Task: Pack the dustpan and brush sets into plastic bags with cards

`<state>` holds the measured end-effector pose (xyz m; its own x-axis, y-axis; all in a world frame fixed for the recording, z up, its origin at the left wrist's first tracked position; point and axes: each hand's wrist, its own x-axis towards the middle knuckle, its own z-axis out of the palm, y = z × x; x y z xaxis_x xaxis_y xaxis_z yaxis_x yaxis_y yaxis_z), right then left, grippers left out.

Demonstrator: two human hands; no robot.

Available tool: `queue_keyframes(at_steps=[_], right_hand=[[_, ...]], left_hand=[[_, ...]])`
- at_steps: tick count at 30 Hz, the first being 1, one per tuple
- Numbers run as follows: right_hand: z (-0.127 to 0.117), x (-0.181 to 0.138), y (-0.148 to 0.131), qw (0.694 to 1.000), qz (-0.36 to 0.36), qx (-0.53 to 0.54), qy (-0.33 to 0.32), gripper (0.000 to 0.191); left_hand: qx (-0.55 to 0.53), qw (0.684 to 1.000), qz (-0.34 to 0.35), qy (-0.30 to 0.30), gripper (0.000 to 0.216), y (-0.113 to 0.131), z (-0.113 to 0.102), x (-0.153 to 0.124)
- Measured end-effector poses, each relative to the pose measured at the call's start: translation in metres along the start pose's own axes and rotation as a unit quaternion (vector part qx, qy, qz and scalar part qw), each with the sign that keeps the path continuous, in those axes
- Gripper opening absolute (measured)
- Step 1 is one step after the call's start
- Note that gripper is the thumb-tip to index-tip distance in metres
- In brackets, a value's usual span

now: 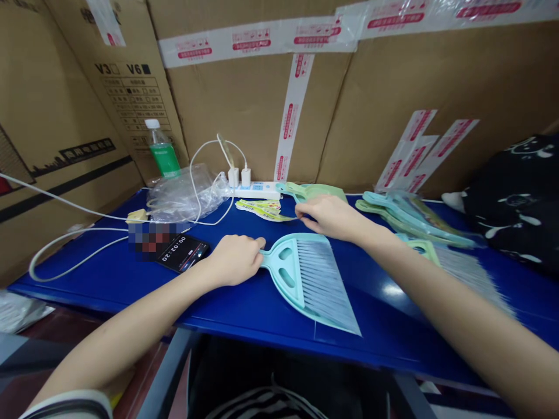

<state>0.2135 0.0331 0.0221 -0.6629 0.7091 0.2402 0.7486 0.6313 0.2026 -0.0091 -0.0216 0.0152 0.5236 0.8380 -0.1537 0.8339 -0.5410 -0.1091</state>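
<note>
A light blue dustpan with a small brush nested in it [311, 278] lies flat on the blue table [244, 302]. My left hand [233, 260] is closed on the end of its handle. My right hand [332, 216] reaches past it, fingers pinched on the edge of a yellow-green printed label card [262, 208] that lies in a small pile behind the dustpan. A green dustpan [312, 192] lies just behind my right hand.
A stack of blue and green dustpan sets [410, 216] lies to the right, another set [458, 267] under my right forearm. A phone showing a timer [183, 253], a power strip with chargers [251, 187], cables, a plastic bag [183, 195], a green bottle [162, 150] and a black bag [519, 198] surround them. Cardboard boxes wall the back.
</note>
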Motion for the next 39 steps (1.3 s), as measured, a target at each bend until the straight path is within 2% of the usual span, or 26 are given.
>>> queue_keyframes(at_steps=[7,11,15,19,24,33,37,39], right_hand=[[-0.003,-0.038,0.0,0.993,0.004,0.116,0.005,0.021],[-0.008,-0.048,-0.001,0.985,0.022,0.168,-0.005,0.023],[-0.022,-0.053,-0.006,0.971,0.041,0.234,-0.019,0.021],[-0.034,-0.055,-0.012,0.953,0.038,0.292,-0.064,0.023],[-0.036,-0.057,-0.019,0.926,0.014,0.351,-0.14,0.024],[-0.041,-0.061,-0.026,0.896,-0.017,0.388,-0.214,0.021],[-0.042,-0.062,-0.027,0.869,-0.025,0.423,-0.256,0.024],[-0.041,-0.062,-0.025,0.882,-0.001,0.397,-0.254,0.027]], left_hand=[[0.005,1.0,-0.005,-0.008,0.029,0.001,-0.001,0.0],[0.013,1.0,-0.011,-0.009,0.029,0.0,-0.001,0.001],[0.018,1.0,-0.016,-0.011,0.03,0.0,-0.002,0.001],[0.018,1.0,-0.012,-0.008,0.03,0.001,-0.002,0.001],[0.015,1.0,-0.013,-0.011,0.029,0.0,-0.001,0.001],[0.022,1.0,-0.012,-0.013,0.029,0.0,-0.001,0.002],[0.022,1.0,-0.008,-0.009,0.031,-0.001,0.0,0.003],[0.021,1.0,-0.007,-0.009,0.031,-0.001,0.0,0.003]])
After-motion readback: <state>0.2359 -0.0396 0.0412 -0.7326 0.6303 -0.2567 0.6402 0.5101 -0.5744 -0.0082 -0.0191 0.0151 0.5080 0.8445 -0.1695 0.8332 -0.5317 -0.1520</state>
